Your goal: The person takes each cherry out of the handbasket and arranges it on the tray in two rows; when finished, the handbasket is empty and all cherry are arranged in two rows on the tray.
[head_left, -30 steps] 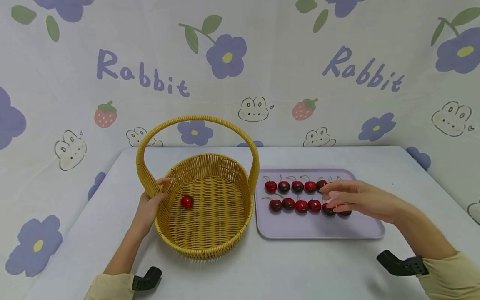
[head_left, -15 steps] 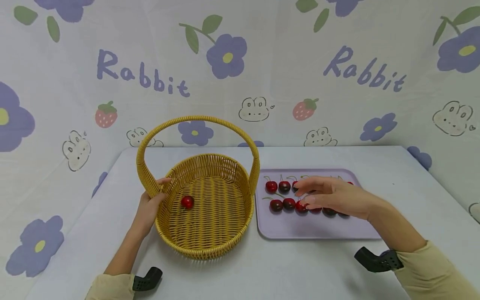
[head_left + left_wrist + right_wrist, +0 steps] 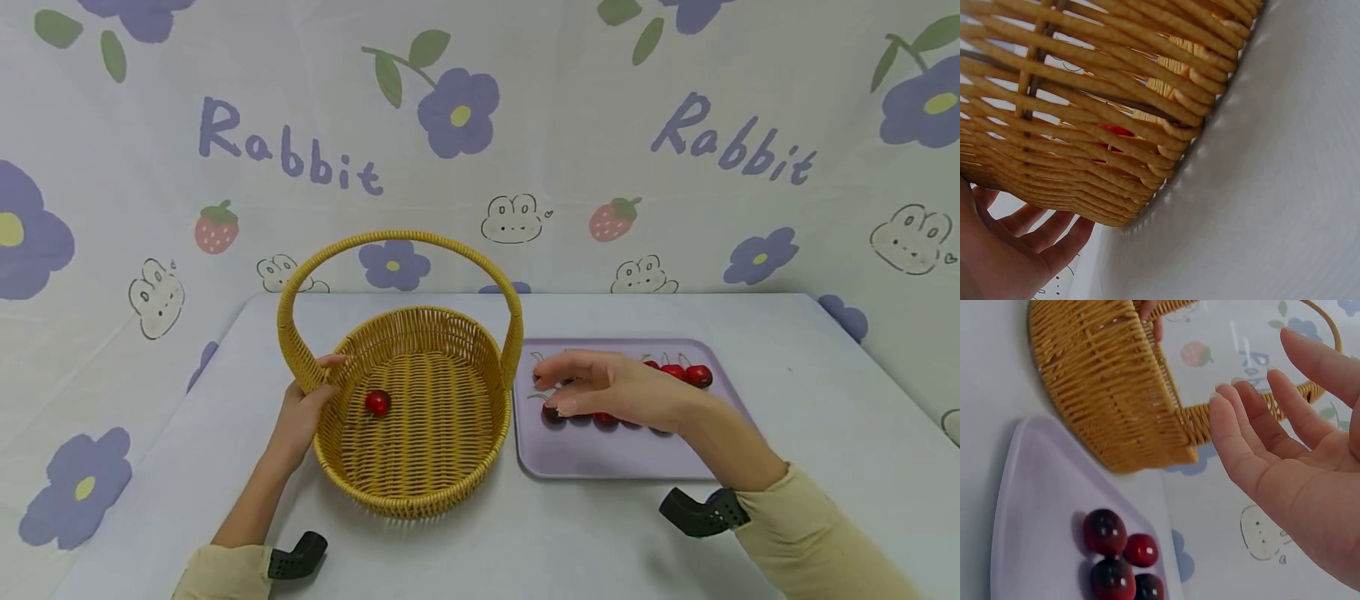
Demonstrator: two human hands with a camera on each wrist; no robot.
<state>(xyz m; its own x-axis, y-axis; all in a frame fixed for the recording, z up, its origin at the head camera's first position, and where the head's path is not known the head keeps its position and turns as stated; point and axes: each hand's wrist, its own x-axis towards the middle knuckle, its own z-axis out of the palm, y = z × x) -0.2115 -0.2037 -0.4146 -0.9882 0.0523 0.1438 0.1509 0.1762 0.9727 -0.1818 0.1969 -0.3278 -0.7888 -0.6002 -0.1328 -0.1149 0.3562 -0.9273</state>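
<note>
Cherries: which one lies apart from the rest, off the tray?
The lone red cherry on the wicker basket floor, near the left hand; the others sit on the lilac tray.

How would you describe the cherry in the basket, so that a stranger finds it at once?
Find the yellow wicker basket with the tall arched handle, left of the lilac tray. On its woven floor, near the left hand, lies one bright red cherry. It lies alone; all other cherries sit in rows on the tray.

Head looks down; wrists closely share basket.
</note>
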